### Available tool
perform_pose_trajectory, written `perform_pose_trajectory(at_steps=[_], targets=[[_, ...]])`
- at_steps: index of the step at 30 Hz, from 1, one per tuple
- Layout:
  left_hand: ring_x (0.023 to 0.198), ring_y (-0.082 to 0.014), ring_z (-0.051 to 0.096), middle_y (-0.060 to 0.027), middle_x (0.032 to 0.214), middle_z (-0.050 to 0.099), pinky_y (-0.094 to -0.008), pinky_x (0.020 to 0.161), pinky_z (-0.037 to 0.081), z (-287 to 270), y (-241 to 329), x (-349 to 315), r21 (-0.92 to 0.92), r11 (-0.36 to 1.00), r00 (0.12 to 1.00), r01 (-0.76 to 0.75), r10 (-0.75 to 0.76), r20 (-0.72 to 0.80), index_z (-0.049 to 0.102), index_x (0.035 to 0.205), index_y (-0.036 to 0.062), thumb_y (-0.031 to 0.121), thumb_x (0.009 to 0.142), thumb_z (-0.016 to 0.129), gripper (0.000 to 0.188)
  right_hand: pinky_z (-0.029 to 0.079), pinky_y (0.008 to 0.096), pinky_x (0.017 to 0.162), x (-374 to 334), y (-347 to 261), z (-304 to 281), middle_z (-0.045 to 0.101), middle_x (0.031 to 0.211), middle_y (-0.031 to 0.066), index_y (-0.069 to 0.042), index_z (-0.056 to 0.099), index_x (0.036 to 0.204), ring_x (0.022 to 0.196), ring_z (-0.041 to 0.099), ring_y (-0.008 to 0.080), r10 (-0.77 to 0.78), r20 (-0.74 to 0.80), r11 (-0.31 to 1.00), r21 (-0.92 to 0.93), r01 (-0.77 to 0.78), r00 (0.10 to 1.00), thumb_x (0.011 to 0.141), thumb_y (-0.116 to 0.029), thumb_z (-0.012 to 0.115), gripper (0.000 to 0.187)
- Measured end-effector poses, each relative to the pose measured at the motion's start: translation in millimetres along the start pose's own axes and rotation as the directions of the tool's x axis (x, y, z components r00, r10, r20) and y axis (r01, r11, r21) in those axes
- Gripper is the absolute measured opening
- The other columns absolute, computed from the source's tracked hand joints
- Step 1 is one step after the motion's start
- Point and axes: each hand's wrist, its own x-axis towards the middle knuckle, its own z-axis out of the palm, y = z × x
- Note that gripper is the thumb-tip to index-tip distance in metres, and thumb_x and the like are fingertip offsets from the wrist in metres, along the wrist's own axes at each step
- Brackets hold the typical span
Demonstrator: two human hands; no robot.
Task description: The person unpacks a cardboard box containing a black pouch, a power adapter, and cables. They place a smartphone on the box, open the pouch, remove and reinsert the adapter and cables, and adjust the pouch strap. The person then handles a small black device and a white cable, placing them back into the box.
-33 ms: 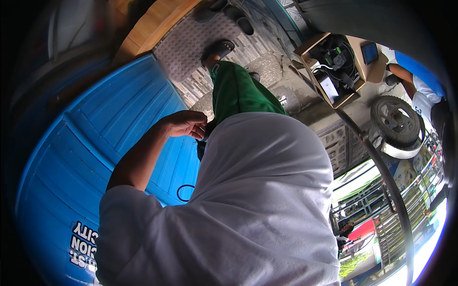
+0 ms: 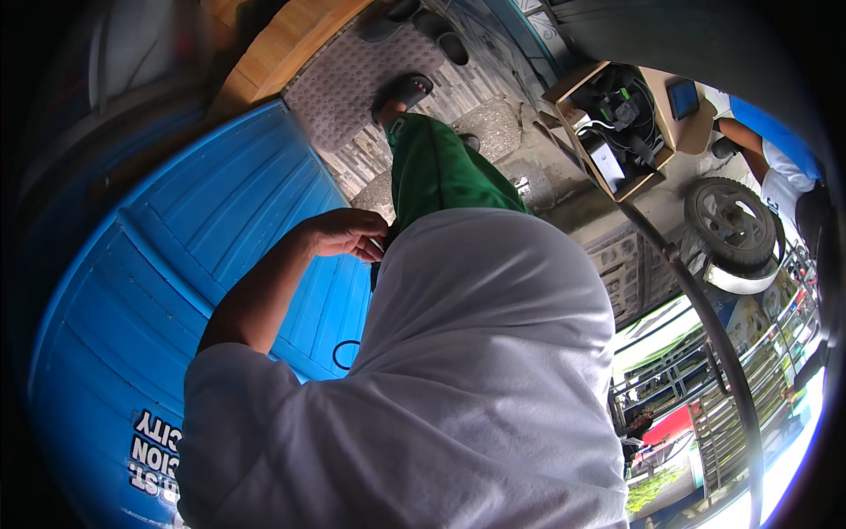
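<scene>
My left hand (image 2: 346,234) is beside my left hip, its fingers curled in at the edge of the white shirt (image 2: 493,353) and green trousers (image 2: 445,172). Just under the fingertips a small dark thing (image 2: 376,273) shows, mostly hidden by the hand and shirt; what the fingers hold cannot be made out. Lower down, a thin black loop (image 2: 345,354) sticks out from behind the shirt against the blue panel. My right hand is out of the picture.
A ribbed blue door or panel (image 2: 238,212) stands close on my left. Ahead lie a grey mat (image 2: 352,97) and dark slippers (image 2: 452,48). To the right are an open cardboard box (image 2: 656,167) of cables, a metal bar (image 2: 705,309), a wheel (image 2: 731,222) and another person (image 2: 780,167).
My left hand has shifted slightly right, closer in to the hip, and less of the dark thing shows. The black loop sits a little further right.
</scene>
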Motion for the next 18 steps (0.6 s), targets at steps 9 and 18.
perform_pose_trajectory(at_steps=[9, 18], targets=[[0.085, -0.0098, 0.062, 0.0051, 0.088, 0.066, -0.0342, 0.081, 0.05, -11, 3, 25, -0.009, 0.874, 0.741, -0.485, 0.405, -0.536, 0.067, 0.091, 0.0155, 0.012, 0.088, 0.076, 0.01, 0.051, 0.0259, 0.061, -12, -12, -15, 0.059, 0.114, 0.0112, -0.006, 0.039, 0.149, 0.075, 0.059, 0.0138, 0.052, -0.059, 0.999, -0.012, -0.052, 0.997, 0.079, 0.007, 0.065, 0.076], [0.062, -0.0035, 0.056, 0.0039, 0.081, 0.066, -0.0192, 0.056, 0.043, -15, 67, -76, -0.068, 0.52, 0.448, -0.852, 0.654, -0.609, 0.064, 0.095, 0.0156, 0.009, 0.085, 0.079, 0.019, 0.051, 0.0244, 0.056, -9, -11, -21, 0.06, 0.111, 0.0107, -0.006, 0.039, 0.149, 0.07, 0.058, 0.0126, 0.024, -0.05, 1.0, -0.01, -0.025, 0.998, 0.078, 0.009, 0.064, 0.077]])
